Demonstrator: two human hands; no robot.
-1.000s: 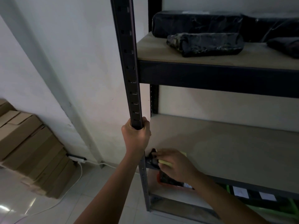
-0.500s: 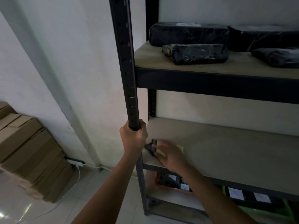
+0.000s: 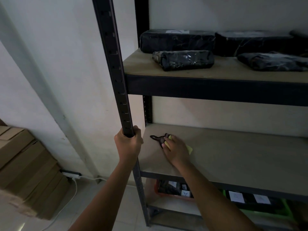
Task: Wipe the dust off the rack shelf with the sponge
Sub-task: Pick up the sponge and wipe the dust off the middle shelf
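The left hand (image 3: 128,144) has a closed grip around the black front-left post (image 3: 115,67) of the rack, fingers wrapped fully round it at the level of the middle shelf. Just to its right, the right hand (image 3: 175,150) lies palm down on the yellow sponge (image 3: 189,149), fingers curled over it and pressing it flat against the rack shelf (image 3: 233,157) near its left end. A dark cord-like thing (image 3: 157,139) lies on the board, touching the fingertips on their left side. On the shelf above, farther back, rest several black wrapped parcels (image 3: 183,60). At the far left, flattened cardboard boxes (image 3: 26,169) lean on the floor against the wall.
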